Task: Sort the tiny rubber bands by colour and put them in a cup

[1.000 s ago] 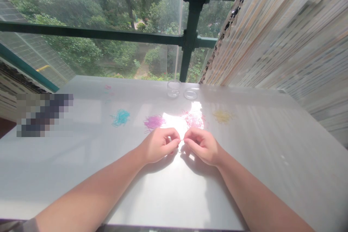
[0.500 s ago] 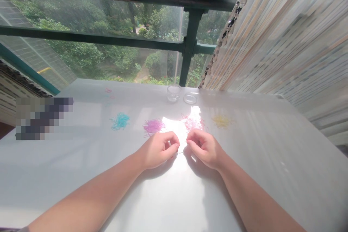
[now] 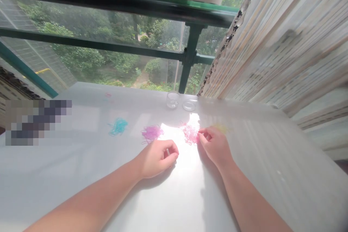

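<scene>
My left hand [image 3: 160, 157] rests near the table's middle, just in front of a pile of thin purple rubber bands [image 3: 151, 133]. Its thumb and forefinger are pinched, and whatever lies between them is too small or washed out to name. At the right edge of a pink rubber band pile [image 3: 190, 132] is my right hand [image 3: 214, 145], fingertips drawn together; glare and the fingers hide what they hold. Part of the yellow rubber band pile [image 3: 223, 128] shows behind that hand. Farther left lies a turquoise rubber band pile [image 3: 118, 127].
A small clear round container [image 3: 173, 100] stands at the table's far edge, with a clear lid [image 3: 189, 106] beside it. A few pinkish bands [image 3: 108, 95] lie at the back left. Green window bars [image 3: 187, 58] and a curtain [image 3: 272, 43] border the white table [image 3: 174, 206].
My right hand has moved away from my left, slightly up and right, to the pink pile's edge. My left hand keeps its pinch. The camera view has tilted up a little.
</scene>
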`<state>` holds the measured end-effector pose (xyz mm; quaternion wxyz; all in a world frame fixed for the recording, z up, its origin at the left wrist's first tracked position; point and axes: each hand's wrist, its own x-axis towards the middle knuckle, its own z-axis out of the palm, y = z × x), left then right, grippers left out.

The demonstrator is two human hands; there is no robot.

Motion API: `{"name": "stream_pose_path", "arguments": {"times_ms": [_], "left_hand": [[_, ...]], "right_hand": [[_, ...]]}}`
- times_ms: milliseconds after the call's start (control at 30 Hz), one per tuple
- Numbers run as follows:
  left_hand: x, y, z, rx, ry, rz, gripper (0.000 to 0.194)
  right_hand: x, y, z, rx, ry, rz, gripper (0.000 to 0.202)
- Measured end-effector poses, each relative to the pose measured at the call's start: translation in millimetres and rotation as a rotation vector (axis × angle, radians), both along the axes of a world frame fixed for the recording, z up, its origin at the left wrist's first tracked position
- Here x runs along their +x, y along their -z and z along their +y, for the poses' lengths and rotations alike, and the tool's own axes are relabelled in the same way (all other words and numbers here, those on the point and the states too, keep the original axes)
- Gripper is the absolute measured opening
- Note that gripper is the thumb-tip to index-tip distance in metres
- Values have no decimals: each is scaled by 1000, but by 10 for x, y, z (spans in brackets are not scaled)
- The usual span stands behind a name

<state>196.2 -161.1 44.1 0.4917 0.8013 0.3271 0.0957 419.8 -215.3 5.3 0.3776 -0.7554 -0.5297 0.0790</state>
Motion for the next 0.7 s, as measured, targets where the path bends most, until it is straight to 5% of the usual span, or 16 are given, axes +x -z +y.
{"name": "stream_pose_path", "arguments": {"times_ms": [700], "left_hand": [[12, 157, -13, 72, -42, -44, 13]], "right_hand": [[86, -40, -22, -26, -8, -2, 24]]}}
